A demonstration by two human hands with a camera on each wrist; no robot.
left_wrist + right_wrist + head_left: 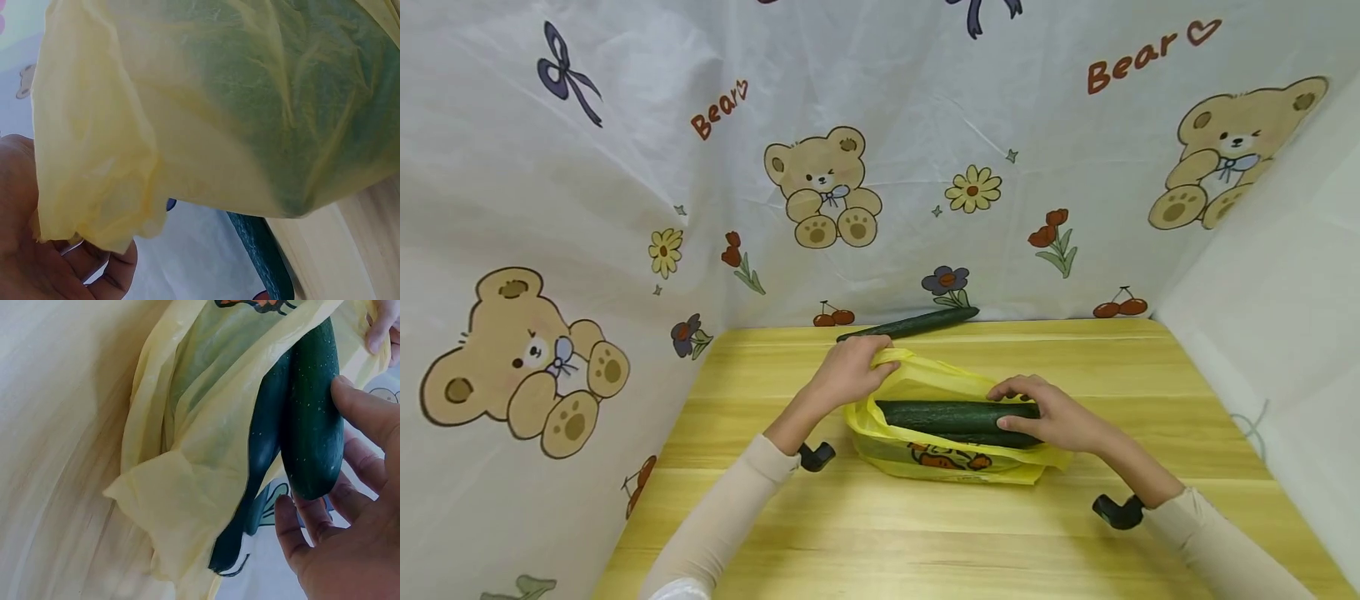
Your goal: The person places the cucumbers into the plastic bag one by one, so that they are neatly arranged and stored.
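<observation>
A yellow plastic bag point(887, 458) lies on its side on the table, its mouth spread. My left hand point(853, 369) grips the rim at the left end; the left wrist view shows the thin film point(94, 156) pinched between fingers and thumb. Inside the bag, a dark green cucumber point(940, 414) lies lengthwise. Around its right end, my right hand point(1060, 418) holds it, with thumb on the near side and fingers on the far side. Another cucumber point(265, 431) lies alongside it in the right wrist view, partly covered by the bag.
Behind the bag, one more cucumber point(925, 322) rests at the back of the wooden table point(880, 550), by the printed cloth wall point(917, 108). White cloth point(1285, 333) hangs at the right side. Black wrist mounts point(1118, 511) stick out near both wrists.
</observation>
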